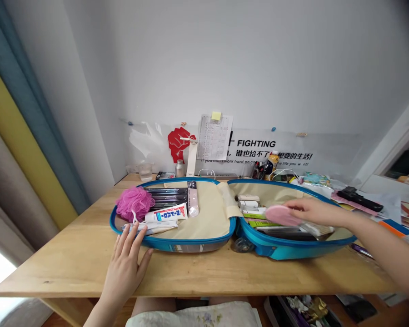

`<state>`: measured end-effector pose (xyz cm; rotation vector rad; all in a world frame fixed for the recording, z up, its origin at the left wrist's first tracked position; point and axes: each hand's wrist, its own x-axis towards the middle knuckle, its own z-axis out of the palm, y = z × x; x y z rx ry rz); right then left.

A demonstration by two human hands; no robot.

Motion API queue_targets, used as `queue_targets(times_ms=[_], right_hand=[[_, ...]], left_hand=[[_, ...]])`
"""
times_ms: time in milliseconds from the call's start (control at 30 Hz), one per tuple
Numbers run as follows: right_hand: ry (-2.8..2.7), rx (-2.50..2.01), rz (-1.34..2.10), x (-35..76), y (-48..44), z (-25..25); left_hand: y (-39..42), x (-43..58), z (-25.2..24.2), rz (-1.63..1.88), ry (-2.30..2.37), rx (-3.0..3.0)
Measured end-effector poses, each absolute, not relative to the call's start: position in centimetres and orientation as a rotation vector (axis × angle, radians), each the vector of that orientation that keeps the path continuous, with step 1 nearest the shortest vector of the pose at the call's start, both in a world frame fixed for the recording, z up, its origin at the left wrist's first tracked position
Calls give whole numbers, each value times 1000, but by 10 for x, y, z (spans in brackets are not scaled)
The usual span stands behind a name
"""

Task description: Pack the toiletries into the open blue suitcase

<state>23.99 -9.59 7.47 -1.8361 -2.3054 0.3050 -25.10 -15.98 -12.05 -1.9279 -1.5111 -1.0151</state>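
Fingers (298,205) of our right hand (316,211) are pinching a light, squishy pink makeup puff (281,215) by its edge over the right half of the open blue suitcase (293,251), while our relaxed left hand (124,268) is resting on its near rim (191,242), lol.

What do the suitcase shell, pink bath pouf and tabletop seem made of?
The blue suitcase shell looks like glossy moulded hard plastic, given its shine and smooth curve. The pink bath pouf seems ruffled synthetic netting, from its mesh-like folds. The tabletop looks like varnished light wood, with visible grain and sheen.
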Motion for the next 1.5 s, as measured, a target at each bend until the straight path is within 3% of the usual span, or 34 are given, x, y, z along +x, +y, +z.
queue_targets(times_ms=[200,500,867,1100,1300,1500], right_hand=[[-2148,-1570,158,180,-92,97],[-3005,-1329,-363,11,-93,50],[-3274,-918,326,4,-65,31],[-3106,-722,889,-1,-41,4],[-3046,-824,1042,-1,-37,8],[-2611,-1109,848,54,-18,55]], left_hand=[[-160,-251,-120,-1003,-1511,-1932],[-160,-252,-122,-990,-1529,-1935],[-161,-252,-121,-996,-1531,-1940],[-160,-252,-121,-987,-1530,-1940],[-161,-252,-121,-991,-1537,-1944],[-161,-251,-121,-984,-1531,-1935]])
